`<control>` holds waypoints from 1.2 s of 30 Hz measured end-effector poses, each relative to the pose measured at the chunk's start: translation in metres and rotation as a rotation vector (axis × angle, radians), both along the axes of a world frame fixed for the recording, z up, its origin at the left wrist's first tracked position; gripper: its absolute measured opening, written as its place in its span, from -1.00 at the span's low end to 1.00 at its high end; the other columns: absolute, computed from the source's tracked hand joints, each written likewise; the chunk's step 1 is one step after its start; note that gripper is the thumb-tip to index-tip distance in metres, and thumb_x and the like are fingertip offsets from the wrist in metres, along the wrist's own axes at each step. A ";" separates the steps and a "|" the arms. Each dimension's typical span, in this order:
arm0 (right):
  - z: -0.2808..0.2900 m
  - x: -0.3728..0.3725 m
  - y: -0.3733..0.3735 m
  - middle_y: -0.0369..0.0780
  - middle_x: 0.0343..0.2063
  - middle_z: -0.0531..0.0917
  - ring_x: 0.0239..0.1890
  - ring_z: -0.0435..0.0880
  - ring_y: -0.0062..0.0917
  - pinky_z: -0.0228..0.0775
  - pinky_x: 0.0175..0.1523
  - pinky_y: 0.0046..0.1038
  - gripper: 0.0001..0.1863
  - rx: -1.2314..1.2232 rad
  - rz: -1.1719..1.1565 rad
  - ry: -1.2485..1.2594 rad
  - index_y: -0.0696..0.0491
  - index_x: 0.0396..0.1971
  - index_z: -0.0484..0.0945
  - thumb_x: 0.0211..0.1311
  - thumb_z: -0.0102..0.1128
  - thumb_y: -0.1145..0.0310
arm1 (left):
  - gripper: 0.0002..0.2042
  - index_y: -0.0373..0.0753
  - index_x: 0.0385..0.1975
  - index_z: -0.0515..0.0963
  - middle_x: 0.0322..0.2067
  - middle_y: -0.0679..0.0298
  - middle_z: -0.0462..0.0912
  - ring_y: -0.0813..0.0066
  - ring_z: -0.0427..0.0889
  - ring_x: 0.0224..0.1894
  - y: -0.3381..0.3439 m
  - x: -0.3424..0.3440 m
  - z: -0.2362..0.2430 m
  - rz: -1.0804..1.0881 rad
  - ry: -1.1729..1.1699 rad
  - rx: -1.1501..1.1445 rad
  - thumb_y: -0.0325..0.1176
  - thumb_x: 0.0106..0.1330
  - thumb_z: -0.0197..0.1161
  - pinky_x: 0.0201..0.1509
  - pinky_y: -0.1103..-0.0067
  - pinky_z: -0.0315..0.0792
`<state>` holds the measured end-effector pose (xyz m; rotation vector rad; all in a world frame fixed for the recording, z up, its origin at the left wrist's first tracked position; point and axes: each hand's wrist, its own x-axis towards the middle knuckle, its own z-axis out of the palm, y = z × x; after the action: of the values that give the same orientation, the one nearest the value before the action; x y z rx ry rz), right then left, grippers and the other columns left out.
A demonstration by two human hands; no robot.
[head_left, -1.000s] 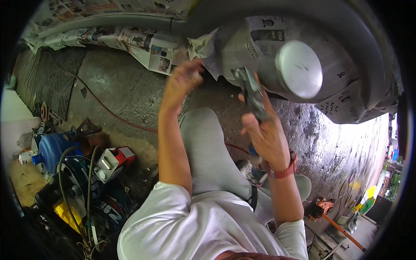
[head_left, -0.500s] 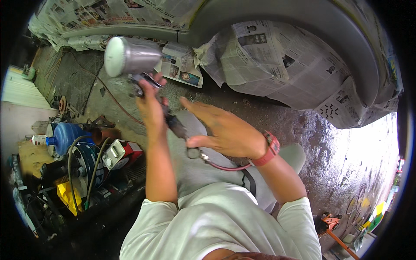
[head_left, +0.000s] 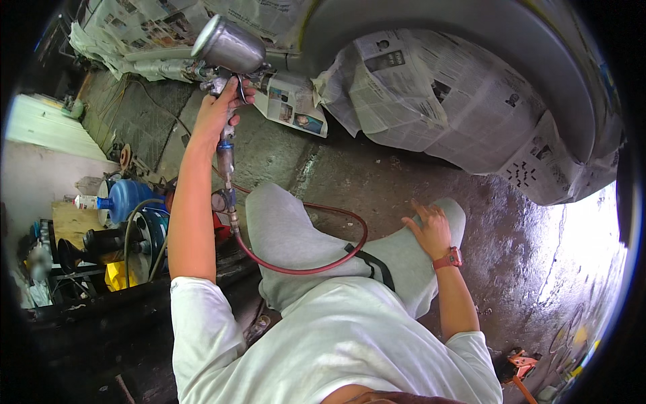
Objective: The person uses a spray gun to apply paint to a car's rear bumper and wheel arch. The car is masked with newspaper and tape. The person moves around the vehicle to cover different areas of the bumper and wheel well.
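Observation:
A paint spray gun [head_left: 232, 48] with a metal cup on top is held up at the far left, and my left hand [head_left: 219, 113] is closed around its handle. Below the handle hang a cylindrical air filter [head_left: 226, 158] and a round gauge [head_left: 220, 200]. From there a red air hose [head_left: 303, 271] loops across my lap. My right hand [head_left: 431, 232], a red watch on its wrist, lies with fingers apart on my right knee and holds nothing. Ahead of the gun is a grey car body panel [head_left: 336, 30].
Newspaper [head_left: 431, 101] covers the wheel area, and more masking paper [head_left: 161, 27] lines the panel's left part. To the left stand a blue water jug [head_left: 131, 198] and assorted tools. A dark ledge [head_left: 87, 330] runs lower left. An orange tool [head_left: 519, 365] lies on the wet floor, lower right.
My left hand has moved the spray gun forward and its cup has tilted. My right hand has left the fittings below the gun and come down onto my right knee.

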<state>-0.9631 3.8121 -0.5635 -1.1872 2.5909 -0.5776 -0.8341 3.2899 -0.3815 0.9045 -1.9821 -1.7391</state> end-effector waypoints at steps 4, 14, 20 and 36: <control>0.002 0.000 -0.005 0.00 -0.05 0.79 0.05 0.72 -0.08 0.40 0.39 -0.08 -0.32 -0.018 -0.043 0.009 0.15 0.24 0.63 0.41 0.27 -0.14 | -0.55 -0.26 0.12 0.66 -0.08 0.31 0.82 0.70 0.72 -0.11 -0.018 -0.013 -0.014 0.045 -0.051 -0.073 0.04 0.58 0.23 -0.42 0.70 0.32; 0.003 0.008 -0.002 0.04 -0.19 0.78 -0.02 0.72 -0.05 0.43 0.36 -0.10 -0.31 -0.059 -0.107 0.046 0.15 0.22 0.64 0.36 0.33 -0.13 | -0.63 -0.32 -0.04 0.69 -0.21 0.22 0.83 0.61 0.75 -0.25 -0.023 -0.031 -0.046 0.263 0.066 -0.153 -0.07 0.60 0.23 -0.48 0.60 0.39; 0.009 0.010 -0.006 0.04 -0.19 0.78 -0.03 0.72 -0.04 0.45 0.33 -0.11 -0.31 -0.017 -0.124 0.040 0.16 0.21 0.65 0.35 0.35 -0.13 | -0.58 -0.28 0.05 0.66 -0.10 0.24 0.82 0.60 0.77 -0.11 -0.003 -0.034 -0.041 0.106 0.107 -0.016 0.01 0.58 0.25 -0.45 0.65 0.35; 0.007 0.014 -0.009 0.04 -0.14 0.78 0.07 0.68 0.02 0.44 0.32 -0.08 -0.31 -0.011 -0.099 0.044 0.10 0.25 0.63 0.35 0.34 -0.14 | -0.60 -0.25 0.07 0.65 -0.10 0.26 0.82 0.58 0.76 -0.11 -0.002 -0.018 -0.035 0.202 0.119 0.059 -0.01 0.57 0.27 -0.39 0.63 0.33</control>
<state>-0.9492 3.8032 -0.5564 -1.0909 2.6996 -0.5921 -0.8520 3.2876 -0.4168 0.9610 -1.7097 -1.7024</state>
